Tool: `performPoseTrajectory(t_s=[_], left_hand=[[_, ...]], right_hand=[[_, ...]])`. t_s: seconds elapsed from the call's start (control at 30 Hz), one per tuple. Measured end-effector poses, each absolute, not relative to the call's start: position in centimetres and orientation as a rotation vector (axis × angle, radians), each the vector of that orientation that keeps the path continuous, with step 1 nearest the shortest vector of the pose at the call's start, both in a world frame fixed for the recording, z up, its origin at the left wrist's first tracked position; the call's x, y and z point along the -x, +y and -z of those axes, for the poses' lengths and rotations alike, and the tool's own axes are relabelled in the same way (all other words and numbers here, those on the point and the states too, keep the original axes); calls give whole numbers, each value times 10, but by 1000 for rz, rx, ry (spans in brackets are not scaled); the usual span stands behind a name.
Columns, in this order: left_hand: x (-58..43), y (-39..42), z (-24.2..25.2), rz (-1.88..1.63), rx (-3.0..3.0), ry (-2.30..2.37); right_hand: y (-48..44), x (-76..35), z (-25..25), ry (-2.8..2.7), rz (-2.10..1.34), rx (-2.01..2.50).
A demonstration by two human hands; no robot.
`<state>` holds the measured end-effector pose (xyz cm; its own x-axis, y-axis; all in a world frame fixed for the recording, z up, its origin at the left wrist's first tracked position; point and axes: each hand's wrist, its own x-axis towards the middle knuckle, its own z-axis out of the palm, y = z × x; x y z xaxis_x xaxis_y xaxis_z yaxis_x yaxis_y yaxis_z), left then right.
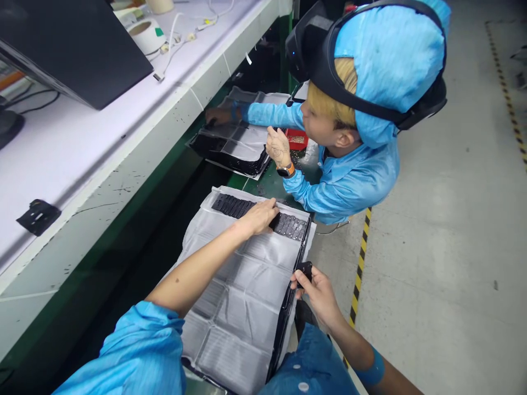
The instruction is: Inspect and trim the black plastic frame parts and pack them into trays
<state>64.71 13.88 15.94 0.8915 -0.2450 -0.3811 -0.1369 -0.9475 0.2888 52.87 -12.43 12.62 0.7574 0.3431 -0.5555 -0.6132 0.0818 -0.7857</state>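
My left hand [260,216] is over the far end of a tray lined with a white translucent sheet [247,312]. Its fingers are curled down at a row of flat black parts [233,205], and a dark piece shows under the fingertips. To the right of that hand, the row continues as greyer parts with small details [291,226]. My right hand [319,291] pinches a small flat black part [304,270] between thumb and fingers, just off the tray's right edge. The sheet's nearer compartments show creases and grid lines.
A co-worker in blue with a headset [366,71] sits beyond, reaching over another stack of black trays [234,156]. A red box [296,139] of small pieces stands there. On the left is a white bench [164,109] with a black monitor-like panel [78,49] and a tape roll [147,36].
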Motion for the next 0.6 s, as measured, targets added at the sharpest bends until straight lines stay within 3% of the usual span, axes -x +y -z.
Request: performPoseTrajectory(t_s=[0.37, 0.6], left_hand=[[-640, 128, -168, 442, -2568, -100], [-554, 73, -166, 442, -2167, 40]], right_hand=[[-127, -524, -127, 246, -747, 1211], [-110, -523, -132, 247, -683, 1164]])
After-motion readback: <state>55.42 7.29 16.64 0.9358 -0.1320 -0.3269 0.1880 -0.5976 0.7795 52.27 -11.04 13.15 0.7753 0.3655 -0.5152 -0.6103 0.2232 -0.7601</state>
